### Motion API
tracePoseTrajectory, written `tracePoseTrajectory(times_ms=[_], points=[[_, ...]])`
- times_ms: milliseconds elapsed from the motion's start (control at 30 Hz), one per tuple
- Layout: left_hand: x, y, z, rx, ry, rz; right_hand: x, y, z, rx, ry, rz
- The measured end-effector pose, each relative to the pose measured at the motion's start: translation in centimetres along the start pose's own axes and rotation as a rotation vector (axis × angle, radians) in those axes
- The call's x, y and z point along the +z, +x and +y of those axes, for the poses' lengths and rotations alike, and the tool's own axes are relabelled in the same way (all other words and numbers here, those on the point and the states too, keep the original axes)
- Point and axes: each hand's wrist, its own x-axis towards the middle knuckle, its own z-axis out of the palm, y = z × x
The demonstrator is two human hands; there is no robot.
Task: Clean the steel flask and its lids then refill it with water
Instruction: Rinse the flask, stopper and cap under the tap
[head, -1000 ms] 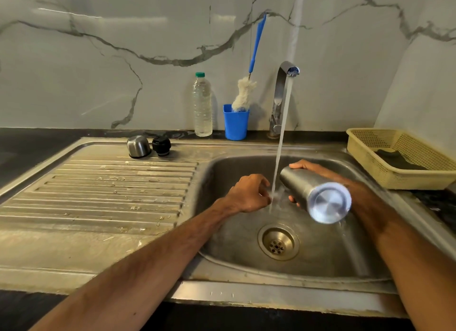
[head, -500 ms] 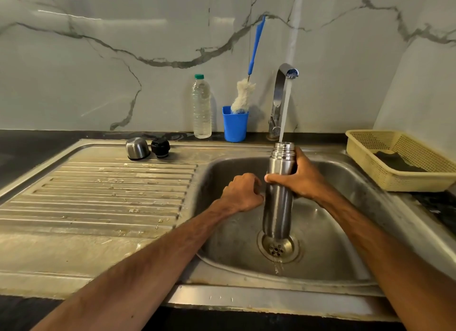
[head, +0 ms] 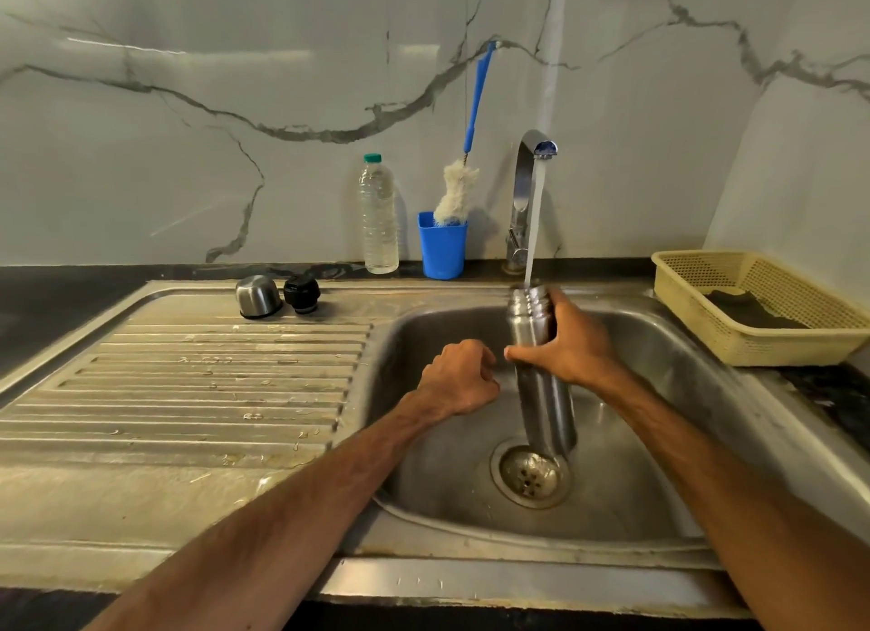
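Right hand [head: 572,348] wraps the upper part of the steel flask [head: 541,395], mouth up under the tap [head: 522,192] stream, base by the drain. Left hand [head: 459,378] is fisted just left of it, holding nothing. Flask lay sideways a second ago, now near upright. One flask, two lids: steel cap [head: 258,296] and black stopper [head: 301,293], far left of the left hand.

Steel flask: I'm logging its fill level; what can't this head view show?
All head view.
- Water level in the steel flask: opaque wall hides it.
- Whether its base rests on the drain: the camera angle hides any gap.
- Dark thing in the yellow basket: too dim to identify.
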Motion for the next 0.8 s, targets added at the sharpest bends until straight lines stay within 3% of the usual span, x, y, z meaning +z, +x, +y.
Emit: tracePoseTrajectory(times_ms=[67,200,333,467,567,733,800], points=[[-0.1,0.1,-0.1,-0.001,0.004,0.012,-0.3,0.4,-0.3,-0.011,0.061,0.065],[0.1,0.0,0.0,0.003,-0.001,-0.009,0.3,-0.2,0.0,0.006,-0.061,-0.052],[-0.1,0.2,-0.2,0.003,0.005,0.004,-0.5,0.3,0.1,-0.016,0.048,0.097],[0.0,0.0,-0.1,0.002,-0.008,-0.015,0.1,-0.1,0.5,0.025,-0.025,-0.004],[-0.1,0.1,-0.2,0.009,0.001,-0.005,-0.5,0.5,0.4,-0.022,0.039,0.096],[-0.1,-0.2,-0.2,0.023,0.003,-0.032,0.0,-0.1,0.7,0.018,-0.053,-0.030],[-0.2,-0.1,-0.2,0.032,0.021,-0.018,-0.4,0.1,0.6,-0.016,-0.010,0.052]])
